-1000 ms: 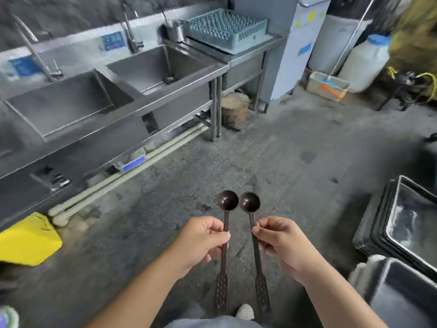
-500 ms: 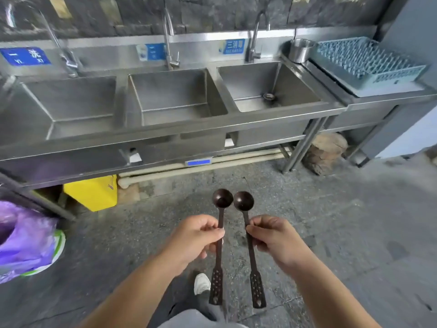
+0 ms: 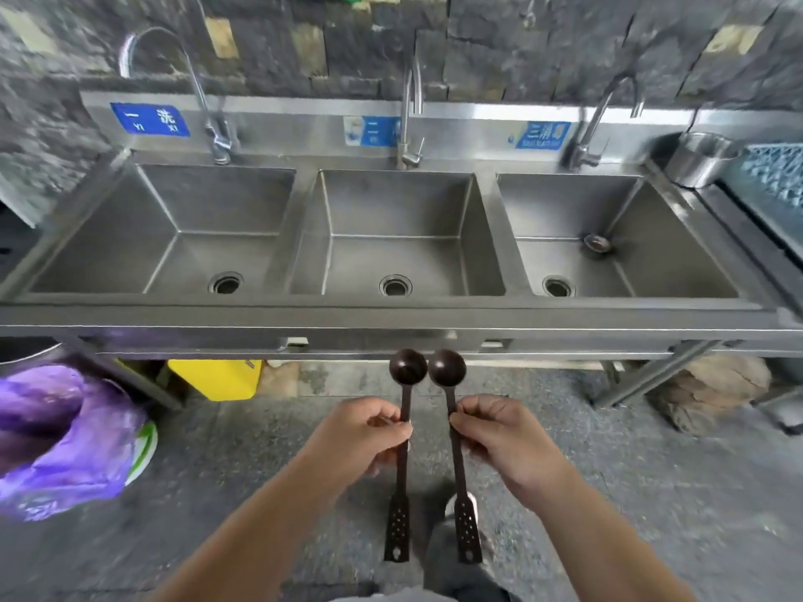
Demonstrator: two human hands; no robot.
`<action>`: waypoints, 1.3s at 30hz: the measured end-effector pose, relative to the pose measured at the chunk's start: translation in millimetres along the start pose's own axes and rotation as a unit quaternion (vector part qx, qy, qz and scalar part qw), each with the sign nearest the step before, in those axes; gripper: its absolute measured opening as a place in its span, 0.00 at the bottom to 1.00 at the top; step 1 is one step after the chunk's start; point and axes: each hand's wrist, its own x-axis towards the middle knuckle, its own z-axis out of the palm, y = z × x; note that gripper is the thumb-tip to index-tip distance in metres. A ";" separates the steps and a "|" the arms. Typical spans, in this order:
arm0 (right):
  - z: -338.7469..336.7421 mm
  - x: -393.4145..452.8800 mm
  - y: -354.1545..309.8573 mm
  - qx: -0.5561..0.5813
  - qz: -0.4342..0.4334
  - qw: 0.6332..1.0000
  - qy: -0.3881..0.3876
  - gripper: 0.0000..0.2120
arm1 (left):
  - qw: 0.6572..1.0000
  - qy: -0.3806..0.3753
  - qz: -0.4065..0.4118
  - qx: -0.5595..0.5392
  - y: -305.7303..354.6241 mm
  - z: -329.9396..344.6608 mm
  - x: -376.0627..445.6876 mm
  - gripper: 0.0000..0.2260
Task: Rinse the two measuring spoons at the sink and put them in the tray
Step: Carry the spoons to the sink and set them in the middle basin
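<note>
Two dark brown long-handled measuring spoons stand upright side by side, bowls up. My left hand (image 3: pixel 363 432) pinches the left measuring spoon (image 3: pixel 407 368) by its stem. My right hand (image 3: pixel 499 434) pinches the right measuring spoon (image 3: pixel 447 368) the same way. Both spoon bowls hang just below the front edge of a steel three-basin sink (image 3: pixel 391 317), in line with the middle basin (image 3: pixel 393 228). A blue-grey rack tray (image 3: pixel 778 171) shows at the far right edge, partly cut off.
Each basin has its own tap; the middle tap (image 3: pixel 410 119) is straight ahead. A steel pot (image 3: pixel 699 158) sits right of the sink. Below are a yellow bin (image 3: pixel 217 378), a purple bag (image 3: pixel 65 436) at left and a wood stump (image 3: pixel 712 388) at right.
The view has swung left and moved closer, from the floor and the sink's right end to facing the three basins square on. Both hands keep the same hold on the spoons.
</note>
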 end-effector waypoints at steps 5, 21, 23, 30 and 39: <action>-34.6 101.0 -28.2 -0.015 0.000 0.999 -0.040 0.07 | 0.999 0.042 -0.003 -0.005 30.9 -11.5 91.4 0.02; -98.9 366.9 -109.2 -0.007 0.076 0.997 -0.032 0.08 | 0.982 0.125 -0.120 -0.079 112.5 -57.8 340.7 0.02; -95.9 396.8 -106.7 0.000 0.099 0.995 -0.014 0.08 | 0.978 0.126 -0.140 -0.084 107.4 -73.6 372.0 0.01; -86.8 497.0 -68.6 0.044 0.198 0.975 0.091 0.11 | 0.957 0.137 -0.220 -0.134 59.9 -122.6 482.8 0.03; -64.8 589.4 41.9 0.038 0.313 0.929 0.196 0.04 | 0.957 0.122 -0.262 -0.034 -75.2 -134.2 584.5 0.09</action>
